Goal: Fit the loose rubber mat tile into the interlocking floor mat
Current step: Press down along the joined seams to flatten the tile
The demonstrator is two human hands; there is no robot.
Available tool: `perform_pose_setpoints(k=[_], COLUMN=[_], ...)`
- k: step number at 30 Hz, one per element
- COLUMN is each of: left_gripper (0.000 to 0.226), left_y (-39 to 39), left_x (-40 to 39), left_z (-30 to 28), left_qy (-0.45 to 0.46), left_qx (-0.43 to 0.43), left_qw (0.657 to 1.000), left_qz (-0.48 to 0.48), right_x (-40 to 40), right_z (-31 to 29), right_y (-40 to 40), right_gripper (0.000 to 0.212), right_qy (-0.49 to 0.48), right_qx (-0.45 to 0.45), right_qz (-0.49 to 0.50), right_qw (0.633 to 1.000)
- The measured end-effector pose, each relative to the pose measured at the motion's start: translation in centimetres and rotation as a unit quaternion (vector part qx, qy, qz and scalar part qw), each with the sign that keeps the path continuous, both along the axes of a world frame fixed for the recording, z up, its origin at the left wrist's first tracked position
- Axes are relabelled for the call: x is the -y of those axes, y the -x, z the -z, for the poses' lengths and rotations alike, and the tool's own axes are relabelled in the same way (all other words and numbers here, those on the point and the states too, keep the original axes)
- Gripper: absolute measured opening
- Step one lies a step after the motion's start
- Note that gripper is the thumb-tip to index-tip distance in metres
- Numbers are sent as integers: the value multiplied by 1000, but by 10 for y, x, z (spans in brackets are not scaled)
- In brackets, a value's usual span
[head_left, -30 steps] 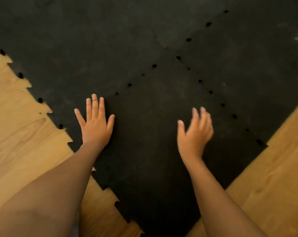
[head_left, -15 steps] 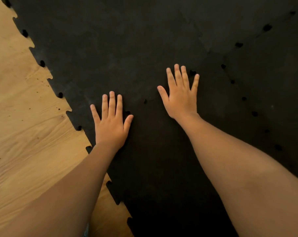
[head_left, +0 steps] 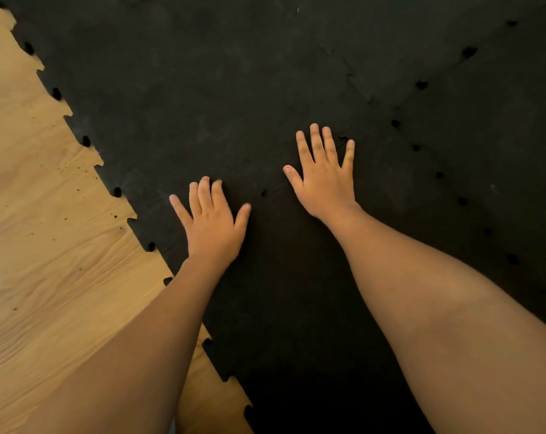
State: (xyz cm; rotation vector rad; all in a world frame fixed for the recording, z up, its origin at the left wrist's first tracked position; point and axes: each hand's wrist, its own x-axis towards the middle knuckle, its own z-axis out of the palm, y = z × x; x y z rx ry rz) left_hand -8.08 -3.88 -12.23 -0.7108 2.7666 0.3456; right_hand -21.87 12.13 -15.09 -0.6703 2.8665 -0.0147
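A black rubber mat tile with toothed edges lies nearest me, its far-left edge meeting the black interlocking floor mat along a faint seam. My left hand lies flat, palm down, fingers spread, on that seam near the tile's left corner. My right hand is also flat and spread, pressing on the seam farther along, near where the tiles' corners meet. Neither hand holds anything. The tile's right edge shows a row of small dark gaps against the neighbouring tile.
Light wooden floor lies to the left of the mat's jagged edge, with small dark specks on it. More black tiles with puzzle seams fill the top and right of the view.
My right hand swung left and came down flat on the seam. My left hand stayed flat on the mat. The view shifted left along the mat's edge.
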Motion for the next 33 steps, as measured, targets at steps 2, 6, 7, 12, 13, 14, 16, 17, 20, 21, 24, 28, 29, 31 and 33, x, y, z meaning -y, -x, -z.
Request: perform_pose_setpoints(k=[2, 6, 7, 12, 13, 14, 16, 17, 20, 21, 24, 28, 29, 31, 33], left_gripper=[73, 76, 76, 73, 73, 73, 73, 73, 73, 72, 73, 73, 72, 72, 71], left_y=[19, 47, 50, 51, 53, 53, 52, 52, 53, 53, 54, 54, 54, 54, 54], left_x=[-10, -36, -42, -57, -56, -56, -56, -57, -57, -57, -57, -57, -58, -59, -59], left_z=[-1, -1, 3, 32, 34, 34, 33, 31, 28, 27, 25, 23, 23, 25, 24], left_qy=[-14, 16, 6, 22, 22, 20, 23, 23, 26, 28, 25, 30, 31, 32, 33], left_qx=[-48, -93, -85, -45, -49, -49, -47, -43, -22, -17, -1, 1, -2, -6, 2], left_qw=[999, 988, 987, 987, 987, 987, 986, 987, 987, 988, 988, 989, 989, 989, 989], left_qz=[-4, 123, 136, 150, 149, 151, 156, 155, 154, 154, 151, 147, 146, 145, 146], right_x=[-3, -31, -41, -58, -57, -57, -58, -59, -58, -58, -58, -59, -58, -59, -59], right_z=[-1, -7, -8, 3, 4, 4, 2, 1, -1, -1, -2, -2, -2, 0, 2], right_y=[4, 29, 40, 55, 56, 56, 55, 55, 55, 54, 55, 56, 56, 56, 55], right_gripper=[75, 78, 79, 77, 78, 78, 78, 77, 77, 77, 77, 77, 77, 77, 77], right_qy=[0, -25, -28, -14, -9, -8, -6, -5, -1, -2, -8, 4, 9, 20, 17], right_qx=[12, -44, -47, -46, -44, -38, -32, -31, -29, -30, -22, -21, -23, -28, -26], right_qz=[-23, 3, 44, 66, 64, 64, 65, 65, 63, 62, 67, 63, 63, 64, 67], right_qw=[1000, 999, 998, 997, 997, 997, 997, 997, 998, 998, 997, 998, 998, 997, 997])
